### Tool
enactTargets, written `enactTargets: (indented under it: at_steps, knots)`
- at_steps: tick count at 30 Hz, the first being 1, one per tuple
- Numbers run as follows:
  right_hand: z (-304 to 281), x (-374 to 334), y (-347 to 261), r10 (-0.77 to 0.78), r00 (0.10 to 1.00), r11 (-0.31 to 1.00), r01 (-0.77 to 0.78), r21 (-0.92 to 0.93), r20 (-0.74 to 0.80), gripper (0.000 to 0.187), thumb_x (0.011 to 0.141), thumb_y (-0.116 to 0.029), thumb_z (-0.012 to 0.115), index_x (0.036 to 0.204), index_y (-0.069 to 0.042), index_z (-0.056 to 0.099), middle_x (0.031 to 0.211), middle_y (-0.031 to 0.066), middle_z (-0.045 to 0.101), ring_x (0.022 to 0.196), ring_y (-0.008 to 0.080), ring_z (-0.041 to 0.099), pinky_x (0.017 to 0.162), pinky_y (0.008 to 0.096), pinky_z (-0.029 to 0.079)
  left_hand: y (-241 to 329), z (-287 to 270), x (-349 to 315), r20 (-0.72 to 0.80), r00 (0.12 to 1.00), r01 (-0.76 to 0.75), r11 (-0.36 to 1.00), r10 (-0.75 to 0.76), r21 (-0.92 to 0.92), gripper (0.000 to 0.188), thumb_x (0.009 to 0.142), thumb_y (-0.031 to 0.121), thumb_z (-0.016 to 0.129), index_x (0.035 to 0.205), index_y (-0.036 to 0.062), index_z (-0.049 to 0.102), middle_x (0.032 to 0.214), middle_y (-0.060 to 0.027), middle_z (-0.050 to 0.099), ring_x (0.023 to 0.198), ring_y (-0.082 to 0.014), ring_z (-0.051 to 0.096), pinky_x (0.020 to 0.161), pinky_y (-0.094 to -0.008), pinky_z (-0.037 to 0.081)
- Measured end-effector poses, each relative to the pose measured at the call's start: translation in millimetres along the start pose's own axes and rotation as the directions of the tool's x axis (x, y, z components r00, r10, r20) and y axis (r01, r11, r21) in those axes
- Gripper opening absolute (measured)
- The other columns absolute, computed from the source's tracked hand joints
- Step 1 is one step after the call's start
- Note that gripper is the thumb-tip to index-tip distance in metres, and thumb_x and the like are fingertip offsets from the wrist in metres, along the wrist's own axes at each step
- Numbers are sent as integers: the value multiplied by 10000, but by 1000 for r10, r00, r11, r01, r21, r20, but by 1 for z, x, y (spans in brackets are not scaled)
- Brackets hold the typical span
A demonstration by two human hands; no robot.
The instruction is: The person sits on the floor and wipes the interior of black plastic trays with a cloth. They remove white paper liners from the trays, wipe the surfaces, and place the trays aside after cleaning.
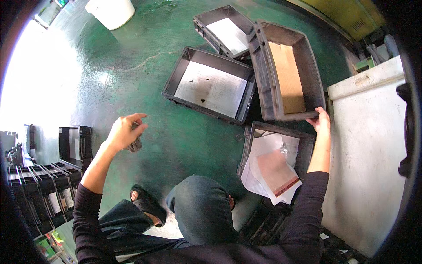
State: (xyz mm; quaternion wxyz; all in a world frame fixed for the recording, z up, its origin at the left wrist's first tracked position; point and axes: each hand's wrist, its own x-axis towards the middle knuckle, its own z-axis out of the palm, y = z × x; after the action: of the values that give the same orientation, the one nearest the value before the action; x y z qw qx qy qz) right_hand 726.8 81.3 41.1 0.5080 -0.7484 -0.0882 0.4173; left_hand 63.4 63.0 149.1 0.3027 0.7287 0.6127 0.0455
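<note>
My right hand [322,119] grips the near right corner of a black plastic crate [264,75], which is tilted, with a sheet of brown cardboard [288,77] lying on its bottom. Out to the left, my left hand [123,133] is raised over the floor, its fingers curled around a crumpled grey rag [135,144] that shows below the palm. Just under the tilted crate, a second black crate [307,140] holds loose white papers [252,176] and a reddish-brown sheet [274,167]. Left of the tilted crate sits another black crate [173,72] with a stained white bottom.
Farther back is a black crate [200,26] with a pale bottom. A white bucket [110,13] stands at the far left on the green floor [145,79]. Black crates [44,193] are stacked at my left. A white cabinet-like block [365,154] stands close on the right.
</note>
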Motion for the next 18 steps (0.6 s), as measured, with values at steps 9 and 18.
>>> enactTargets:
  at_steps: [9, 18]
  knots:
    - [24, 46, 48, -23, 971, 979, 71, 194, -237, 310, 803, -118, 560, 1057, 48, 494, 1151, 255, 482, 1023, 433, 549, 782, 668, 491, 6, 23, -32, 196, 976, -122, 980, 90, 155, 348, 857, 298, 598, 1126, 77, 606, 886, -163, 665, 844, -349, 641, 756, -414, 503]
    - [-10, 60, 92, 58, 978, 997, -45, 68, -203, 388, 865, -175, 562, 1147, 40, 404, 1311, 231, 374, 1110, 459, 481, 755, 657, 515, -38, 1, -129, 319, 896, 262, 948, -308, 178, 355, 843, 286, 612, 1113, 54, 618, 892, -168, 676, 842, -344, 651, 752, -408, 503]
